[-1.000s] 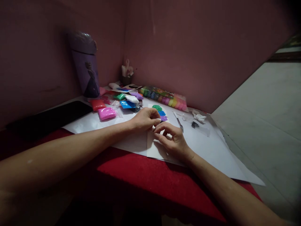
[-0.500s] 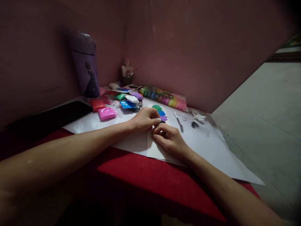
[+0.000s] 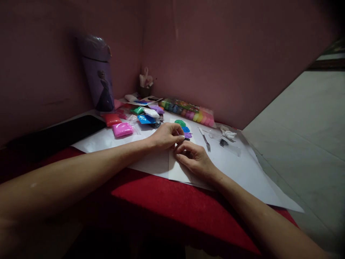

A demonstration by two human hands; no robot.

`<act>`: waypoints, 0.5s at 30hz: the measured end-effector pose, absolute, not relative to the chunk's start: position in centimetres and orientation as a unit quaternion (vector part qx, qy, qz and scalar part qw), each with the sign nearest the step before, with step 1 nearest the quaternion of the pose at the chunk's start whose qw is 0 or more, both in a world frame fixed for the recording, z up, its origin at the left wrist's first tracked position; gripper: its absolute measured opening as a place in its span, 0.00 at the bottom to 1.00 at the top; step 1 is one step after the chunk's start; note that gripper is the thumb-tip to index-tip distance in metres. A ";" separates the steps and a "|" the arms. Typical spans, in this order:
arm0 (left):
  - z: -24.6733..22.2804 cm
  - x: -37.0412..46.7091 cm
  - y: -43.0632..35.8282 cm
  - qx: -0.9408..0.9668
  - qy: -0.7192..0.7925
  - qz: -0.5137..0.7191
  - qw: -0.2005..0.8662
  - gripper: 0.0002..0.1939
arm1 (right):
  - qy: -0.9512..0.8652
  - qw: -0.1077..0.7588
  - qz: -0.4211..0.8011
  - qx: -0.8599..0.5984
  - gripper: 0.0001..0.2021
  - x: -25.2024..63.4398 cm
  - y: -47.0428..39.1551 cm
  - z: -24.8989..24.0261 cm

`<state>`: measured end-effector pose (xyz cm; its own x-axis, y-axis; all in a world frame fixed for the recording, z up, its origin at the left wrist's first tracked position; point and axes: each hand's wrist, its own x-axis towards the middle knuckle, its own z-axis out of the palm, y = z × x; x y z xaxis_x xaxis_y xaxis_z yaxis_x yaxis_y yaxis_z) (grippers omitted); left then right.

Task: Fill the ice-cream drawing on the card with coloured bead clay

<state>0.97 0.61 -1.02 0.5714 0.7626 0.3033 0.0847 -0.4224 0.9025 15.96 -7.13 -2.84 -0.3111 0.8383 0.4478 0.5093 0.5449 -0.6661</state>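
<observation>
My left hand (image 3: 167,136) and my right hand (image 3: 194,157) meet over a pale card (image 3: 178,169), with fingertips close together. Both hands are pinched; what lies between the fingers, if anything, is too small or hidden to make out. Just beyond the fingers, flattened patches of modelling clay sit on the card: green clay (image 3: 180,123), blue clay (image 3: 185,129), purple clay (image 3: 188,135) and a sliver of black clay (image 3: 187,139), partly covered by my left hand. A fork (image 3: 207,142) lies to the right of the card.
Bagged clay, including a pink packet (image 3: 122,130) and a blue packet (image 3: 146,119), lies left. A long pack of coloured clay (image 3: 187,110) rests along the wall. Rightward are a clear plastic sheet (image 3: 233,149) and a crumpled white piece (image 3: 228,132). A purple container (image 3: 98,79) stands back left.
Almost nothing differs. Both hands keep their place over the card, with at most a tiny shift of the fingers.
</observation>
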 end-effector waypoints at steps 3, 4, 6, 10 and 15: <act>-0.9 1.0 0.5 0.749 0.282 0.363 0.477 0.01 | -0.786 0.402 0.203 -0.425 0.05 16.0 -7.1 -2.9; -0.8 1.0 0.5 0.745 0.281 0.361 0.485 0.01 | -0.786 0.403 0.203 -0.422 0.05 16.0 -7.1 -2.9; -0.8 1.0 0.5 0.741 0.276 0.360 0.495 0.01 | -0.786 0.405 0.205 -0.419 0.05 16.0 -7.1 -3.0; -0.6 0.9 0.5 0.745 0.279 0.359 0.488 0.02 | -0.786 0.403 0.208 -0.420 0.06 15.9 -7.1 -2.9; -0.3 0.9 0.2 0.744 0.311 0.366 0.465 0.02 | -0.788 0.401 0.205 -0.419 0.07 15.9 -7.1 -3.0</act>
<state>0.87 0.25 -0.27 0.5388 0.8026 0.2560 0.1222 -0.3751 0.9189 15.95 -7.11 -2.96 -0.3268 0.8253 0.4605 0.4955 0.5645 -0.6601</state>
